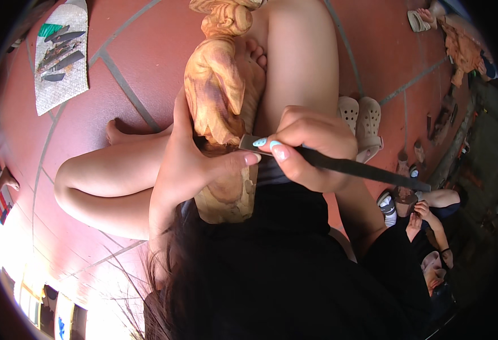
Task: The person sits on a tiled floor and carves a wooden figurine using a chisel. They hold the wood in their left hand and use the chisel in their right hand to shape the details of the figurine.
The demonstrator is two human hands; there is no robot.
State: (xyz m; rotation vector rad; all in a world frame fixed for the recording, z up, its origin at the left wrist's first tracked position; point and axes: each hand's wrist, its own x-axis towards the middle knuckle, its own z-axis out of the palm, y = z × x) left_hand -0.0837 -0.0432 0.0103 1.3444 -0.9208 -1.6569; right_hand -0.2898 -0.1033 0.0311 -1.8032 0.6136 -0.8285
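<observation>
A carved wooden figure (212,85) lies lengthwise between my bare legs, its plain uncarved end close to my body. My left hand (189,161) is wrapped around its left side near that end, with the thumb laid across the wood. In my right hand (311,141) is a long, flat, dark metal carving chisel (368,169), pinched close to its tip. The tip meets the lower edge of the carved part, just above my left thumb. The chisel's long shank slants down to the right, past my hand.
On the red tiled floor (84,153), a white padded sheet (62,99) at the far left carries several dark blades. Beige clogs (368,122) stand right of my leg. Other people sit at the right, one near a reddish-brown carved wooden piece (461,51).
</observation>
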